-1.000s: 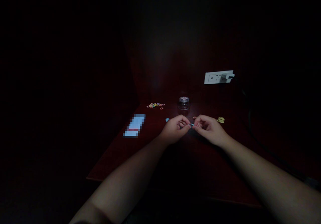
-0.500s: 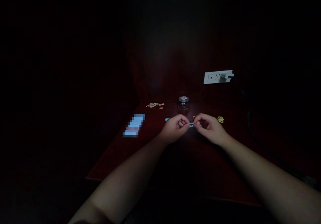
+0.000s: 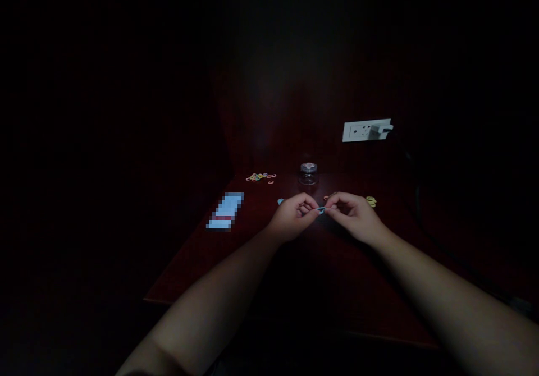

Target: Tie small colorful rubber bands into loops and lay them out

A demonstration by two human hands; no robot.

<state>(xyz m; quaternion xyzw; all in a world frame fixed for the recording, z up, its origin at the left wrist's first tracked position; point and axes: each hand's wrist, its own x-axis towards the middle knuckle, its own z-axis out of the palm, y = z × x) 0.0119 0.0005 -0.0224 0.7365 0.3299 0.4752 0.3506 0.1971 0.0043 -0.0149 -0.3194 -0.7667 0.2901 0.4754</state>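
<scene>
Between my two hands is a small blue hair tie (image 3: 321, 210), held above the dark red table (image 3: 261, 258). My left hand (image 3: 293, 216) pinches its left side with thumb and fingertips. On its other side, my right hand (image 3: 351, 214) pinches it the same way. A bit of another blue band (image 3: 281, 201) shows behind my left hand, mostly hidden. Close to my right fingertips a pinkish band (image 3: 325, 197) peeks out. Several yellow bands (image 3: 371, 201) lie just beyond my right hand.
A clear jar with a lid (image 3: 309, 174) stands behind my hands. Several mixed-colour bands (image 3: 260, 177) lie at the back left. A blurred-out, bright phone-like rectangle (image 3: 226, 211) rests on the left. A wall socket (image 3: 366, 130) holds a plug with a dark cable (image 3: 416, 196). The surroundings are very dark.
The blue hair tie looks slightly turned or bunched between my fingertips. Both hands stay in almost the same place, and the things on the table have not moved.
</scene>
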